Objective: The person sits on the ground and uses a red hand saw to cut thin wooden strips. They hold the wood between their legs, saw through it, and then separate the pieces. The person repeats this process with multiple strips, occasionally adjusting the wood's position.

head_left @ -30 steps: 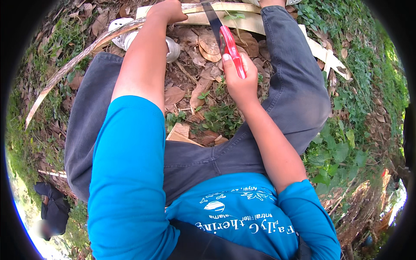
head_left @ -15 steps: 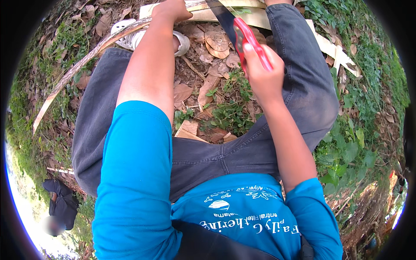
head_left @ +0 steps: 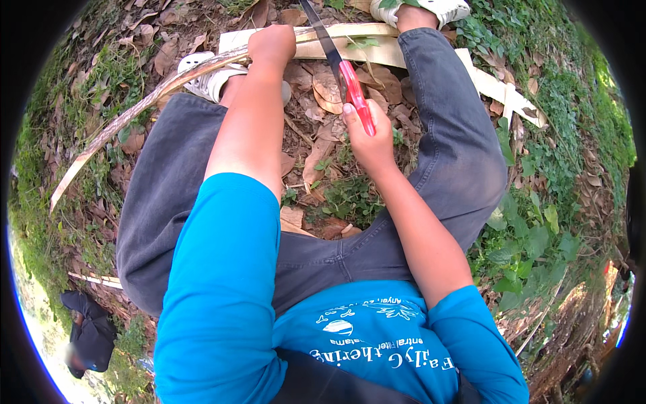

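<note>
A long, curved wooden strip (head_left: 138,101) with bark on it runs from the left toward the far middle. My left hand (head_left: 272,46) is closed round it near its far end. In my right hand (head_left: 371,138) is the red handle of a hand saw (head_left: 356,95). Its dark, narrow blade points away from me and lies across the strip, just right of my left hand. Whether the teeth have cut in cannot be seen. Pale flat wood pieces (head_left: 377,50) lie on the ground beneath the strip, between my feet.
My bent legs in dark trousers (head_left: 457,121) frame the work, with white shoes (head_left: 208,79) beyond. Dry leaves (head_left: 328,91) and green plants (head_left: 531,236) cover the ground. More pale wood strips (head_left: 505,91) lie to the right. Another person (head_left: 91,330) is far off at the lower left.
My right hand and the saw have come nearer to me and to the left, showing more blade. My left hand keeps its grip on the strip. My view has shifted slightly.
</note>
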### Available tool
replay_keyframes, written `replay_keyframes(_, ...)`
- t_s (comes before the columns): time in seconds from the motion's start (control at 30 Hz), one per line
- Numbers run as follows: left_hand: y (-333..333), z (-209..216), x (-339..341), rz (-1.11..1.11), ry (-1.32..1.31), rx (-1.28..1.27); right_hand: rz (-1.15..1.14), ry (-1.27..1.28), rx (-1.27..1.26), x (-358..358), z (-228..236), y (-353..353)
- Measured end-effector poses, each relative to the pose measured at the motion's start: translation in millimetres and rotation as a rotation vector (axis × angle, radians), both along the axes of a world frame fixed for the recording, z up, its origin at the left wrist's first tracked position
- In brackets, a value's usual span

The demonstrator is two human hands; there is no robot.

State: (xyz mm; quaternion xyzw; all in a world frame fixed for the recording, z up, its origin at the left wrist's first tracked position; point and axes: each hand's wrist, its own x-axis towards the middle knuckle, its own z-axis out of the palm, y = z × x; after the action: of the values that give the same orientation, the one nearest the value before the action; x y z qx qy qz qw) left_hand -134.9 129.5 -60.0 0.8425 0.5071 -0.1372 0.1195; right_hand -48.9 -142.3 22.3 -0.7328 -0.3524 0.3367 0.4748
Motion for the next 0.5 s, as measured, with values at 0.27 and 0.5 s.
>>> replay_keyframes(0.27,-2,-8,-14,0.027,-0.057,-0.002,-0.066,0.246,-0.211,8,130,-77)
replay_keyframes(0.5,-3,-1,-4,0.028,0.006,-0.070,-0.097,0.041,-0.031,13,38,16)
